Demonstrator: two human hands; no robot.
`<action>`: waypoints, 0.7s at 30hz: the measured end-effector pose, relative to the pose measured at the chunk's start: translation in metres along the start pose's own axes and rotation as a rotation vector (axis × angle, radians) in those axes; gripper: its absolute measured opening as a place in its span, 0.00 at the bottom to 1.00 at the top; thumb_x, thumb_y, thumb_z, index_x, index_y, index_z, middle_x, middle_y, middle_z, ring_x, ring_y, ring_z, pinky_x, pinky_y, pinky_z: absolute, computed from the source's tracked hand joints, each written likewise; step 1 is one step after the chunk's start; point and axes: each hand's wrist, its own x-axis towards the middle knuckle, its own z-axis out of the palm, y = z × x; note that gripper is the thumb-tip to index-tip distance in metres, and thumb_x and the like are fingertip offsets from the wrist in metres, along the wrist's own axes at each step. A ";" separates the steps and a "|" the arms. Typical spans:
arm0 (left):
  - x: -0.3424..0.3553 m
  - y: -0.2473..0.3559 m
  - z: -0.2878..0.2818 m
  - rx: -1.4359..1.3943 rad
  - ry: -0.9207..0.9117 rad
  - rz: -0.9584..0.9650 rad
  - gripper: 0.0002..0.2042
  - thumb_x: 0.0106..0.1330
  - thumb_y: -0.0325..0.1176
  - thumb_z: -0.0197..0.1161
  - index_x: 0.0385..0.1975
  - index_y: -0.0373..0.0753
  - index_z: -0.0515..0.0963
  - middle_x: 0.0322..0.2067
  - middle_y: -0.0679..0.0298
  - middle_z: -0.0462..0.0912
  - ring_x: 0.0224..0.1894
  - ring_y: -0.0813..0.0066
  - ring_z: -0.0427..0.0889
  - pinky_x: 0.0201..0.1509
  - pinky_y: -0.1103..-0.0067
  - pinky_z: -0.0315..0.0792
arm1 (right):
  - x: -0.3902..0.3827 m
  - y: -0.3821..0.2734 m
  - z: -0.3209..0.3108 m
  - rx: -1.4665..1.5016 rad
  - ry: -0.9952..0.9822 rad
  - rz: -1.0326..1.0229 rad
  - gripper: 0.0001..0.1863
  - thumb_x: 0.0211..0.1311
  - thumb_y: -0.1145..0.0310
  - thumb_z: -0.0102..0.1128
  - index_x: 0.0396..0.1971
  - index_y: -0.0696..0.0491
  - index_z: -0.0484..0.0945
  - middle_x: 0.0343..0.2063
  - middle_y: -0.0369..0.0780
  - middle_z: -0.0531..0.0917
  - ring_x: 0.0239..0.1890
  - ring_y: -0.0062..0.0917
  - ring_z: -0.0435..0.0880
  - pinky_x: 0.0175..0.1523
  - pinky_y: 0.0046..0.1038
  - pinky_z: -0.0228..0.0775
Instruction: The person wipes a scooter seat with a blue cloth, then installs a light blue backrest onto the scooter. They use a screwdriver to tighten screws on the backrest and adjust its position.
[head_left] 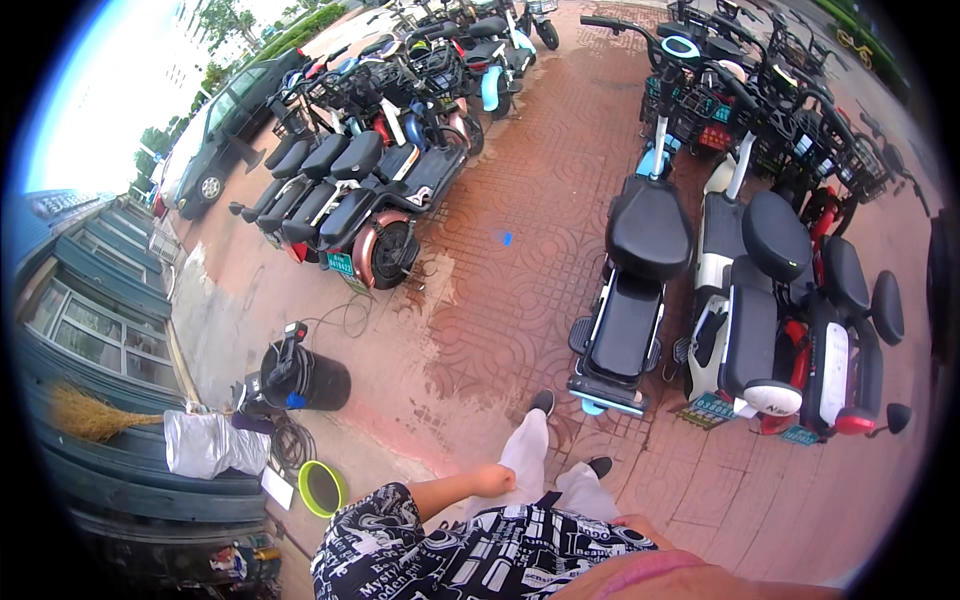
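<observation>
The left hand (493, 480) hangs by the person's pale trousers (526, 452), its grip seemingly curled; whether it holds anything, I cannot tell. Clothing mostly hides the right hand (632, 523), so its grip is unclear. Ahead on the right, apart from both hands, stands a light-blue-trimmed electric scooter (635, 290). Leftward, a yellow-green-rimmed tub (305, 488) has a dark interior, contents indistinct. Beyond it, a black tool (290, 345) sits at the mouth of a black bucket (332, 382). Farther off, scooters carry wire baskets (865, 165), contents unreadable.
</observation>
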 end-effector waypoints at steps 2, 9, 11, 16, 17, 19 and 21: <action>-0.031 0.000 -0.007 -0.220 -0.216 0.184 0.11 0.65 0.40 0.61 0.38 0.41 0.83 0.31 0.68 0.85 0.34 0.74 0.80 0.44 0.74 0.73 | 0.020 0.034 -0.004 -0.062 0.028 -0.085 0.19 0.57 0.49 0.65 0.39 0.49 0.85 0.32 0.35 0.87 0.33 0.18 0.83 0.42 0.24 0.73; -0.081 -0.027 0.030 -0.644 -0.309 -0.032 0.18 0.62 0.44 0.59 0.43 0.37 0.83 0.41 0.64 0.84 0.45 0.76 0.77 0.54 0.76 0.69 | -0.038 -0.042 0.009 -0.262 -0.254 -0.087 0.15 0.59 0.56 0.59 0.33 0.53 0.85 0.26 0.31 0.83 0.29 0.16 0.77 0.37 0.24 0.70; -0.070 -0.032 0.024 -0.635 -0.374 -0.045 0.17 0.60 0.43 0.61 0.42 0.37 0.83 0.40 0.62 0.84 0.42 0.72 0.78 0.52 0.75 0.70 | -0.038 -0.026 0.009 -0.185 -0.284 -0.014 0.13 0.59 0.56 0.58 0.32 0.50 0.85 0.24 0.28 0.81 0.25 0.13 0.75 0.33 0.22 0.68; -0.066 -0.071 0.017 -0.325 -0.432 0.343 0.17 0.59 0.42 0.60 0.38 0.34 0.82 0.38 0.50 0.85 0.38 0.62 0.82 0.46 0.70 0.72 | -0.043 -0.013 0.076 0.031 -0.269 0.186 0.11 0.60 0.53 0.53 0.28 0.41 0.79 0.18 0.21 0.73 0.19 0.09 0.68 0.27 0.17 0.63; -0.061 -0.079 0.022 -0.285 -0.420 0.440 0.17 0.59 0.42 0.59 0.37 0.33 0.81 0.38 0.48 0.85 0.38 0.61 0.83 0.45 0.69 0.73 | -0.033 0.015 0.088 0.019 -0.285 0.177 0.11 0.60 0.53 0.51 0.26 0.41 0.78 0.18 0.21 0.73 0.19 0.09 0.68 0.26 0.18 0.63; -0.016 -0.190 0.115 -0.110 -0.437 0.340 0.17 0.60 0.42 0.59 0.36 0.32 0.81 0.37 0.49 0.85 0.36 0.64 0.82 0.46 0.69 0.72 | -0.030 -0.007 0.109 -0.051 -0.332 0.140 0.10 0.60 0.54 0.52 0.26 0.40 0.78 0.19 0.22 0.73 0.19 0.09 0.69 0.26 0.19 0.64; -0.008 -0.201 0.122 -0.125 -0.510 0.350 0.17 0.60 0.42 0.58 0.36 0.32 0.81 0.37 0.50 0.85 0.36 0.65 0.81 0.46 0.69 0.72 | -0.050 -0.009 0.125 -0.038 -0.264 0.166 0.10 0.60 0.52 0.53 0.29 0.40 0.79 0.20 0.22 0.74 0.20 0.09 0.70 0.27 0.19 0.65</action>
